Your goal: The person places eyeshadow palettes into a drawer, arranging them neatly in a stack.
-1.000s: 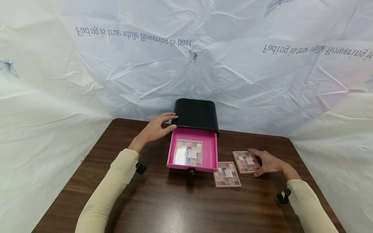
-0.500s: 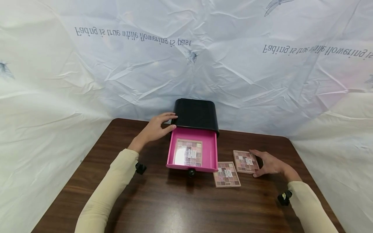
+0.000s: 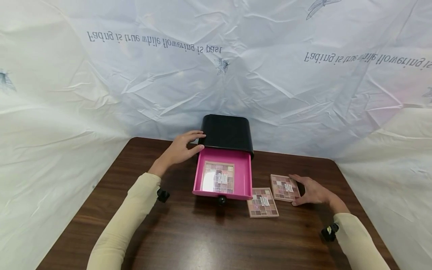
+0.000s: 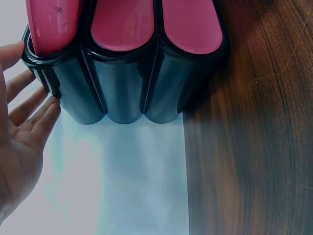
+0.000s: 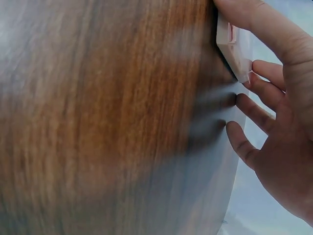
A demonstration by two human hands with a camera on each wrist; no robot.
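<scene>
My left hand (image 3: 181, 148) touches the upper left side of a black drawer unit (image 3: 227, 131), fingers mostly straight. In the left wrist view the unit shows three tiers with pink drawers, and the fingertips meet the topmost tier. Its pink top drawer (image 3: 242, 172) is pulled out, and an eyeshadow palette (image 3: 219, 177) lies in its left part. On the table at the right, my right hand (image 3: 314, 190) pinches a second eyeshadow palette (image 3: 285, 188) by its right side, between thumb and fingers. Another eyeshadow palette (image 3: 263, 202) lies flat just left of it, near the drawer's front right corner.
The brown wood-grain table (image 3: 209, 240) has its back edge against a hanging white printed sheet (image 3: 216, 75). A black round knob (image 3: 221, 200) sticks out from the drawer front. Sheeting also hangs at both sides.
The palette under my right hand has shifted very slightly to the right at its left edge, and the right hand has dropped a little. My left hand and the drawer stay put.
</scene>
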